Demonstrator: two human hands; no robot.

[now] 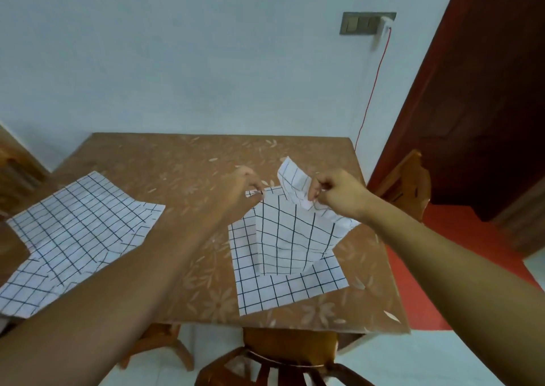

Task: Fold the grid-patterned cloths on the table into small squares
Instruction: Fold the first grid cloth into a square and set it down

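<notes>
A white cloth with a black grid (292,253) lies on the right half of the table, its far edge lifted off the surface. My left hand (241,188) pinches the far left corner of that cloth. My right hand (339,193) pinches the far right corner, where a flap of the cloth sticks up and curls over the fingers. The near part of the cloth still rests flat on the table. A pile of more grid cloths (76,235) lies spread flat on the left side, under my left forearm.
The table (182,164) has a brown flower-patterned cover and stands against a pale wall. A wooden chair (283,356) is tucked in at the near edge, another chair (407,185) stands at the right. A red cable (373,90) hangs from a wall socket.
</notes>
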